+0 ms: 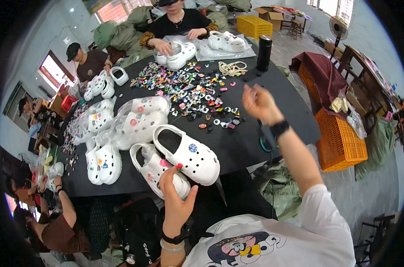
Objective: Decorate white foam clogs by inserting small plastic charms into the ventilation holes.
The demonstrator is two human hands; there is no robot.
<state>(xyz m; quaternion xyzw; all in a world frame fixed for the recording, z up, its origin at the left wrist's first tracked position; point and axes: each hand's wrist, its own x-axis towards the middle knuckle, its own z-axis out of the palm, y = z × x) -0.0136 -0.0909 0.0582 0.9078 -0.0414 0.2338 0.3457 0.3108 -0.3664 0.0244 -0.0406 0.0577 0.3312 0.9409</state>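
Observation:
Near the table's front edge, a white clog [195, 155] with a round blue charm leans against a second white clog [155, 167] with pink charms. My left hand [178, 204] grips the toe of that second clog, fingers over its top and thumb along its side. A small red charm [179, 166] shows beside my left fingertips. My right hand [260, 104] is raised over the right part of the table, right of a pile of loose shoe charms [193, 93]. Its fingers are curled in, slightly blurred, and whatever they hold cannot be made out.
Plastic-wrapped clogs [139, 127] and another white pair [104, 162] stand to the left. Across the black table [286, 120], a person handles white clogs [182, 55]. Beside them are a black bottle [264, 53] and a cord bundle [232, 68]. Orange crates [342, 142] stand right.

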